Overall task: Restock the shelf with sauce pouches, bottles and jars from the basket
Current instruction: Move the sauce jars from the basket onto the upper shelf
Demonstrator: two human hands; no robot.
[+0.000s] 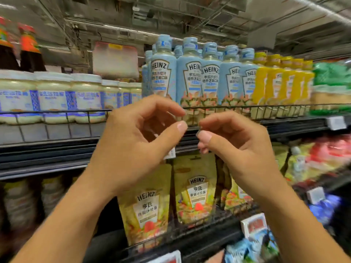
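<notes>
My left hand (136, 141) is raised in front of the shelf edge with thumb and forefinger curved and a gap between them, holding nothing. My right hand (237, 149) is beside it, fingers curled in with the thumb tip against them, and nothing shows in it. Below the hands, yellow Heinz sauce pouches (195, 194) stand upright behind a low wire rail on the lower shelf, with another pouch (144, 211) to the left. Light-blue Heinz bottles (190, 78) line the upper shelf just beyond my fingertips. The basket is out of view.
White-lidded jars (53, 95) fill the upper shelf at left, and yellow bottles (281, 80) stand right of the blue ones. A black wire rail (247, 107) fronts the upper shelf. Price tags (254, 224) hang on the lower shelf edge. Blurred red and blue packs lie at the right.
</notes>
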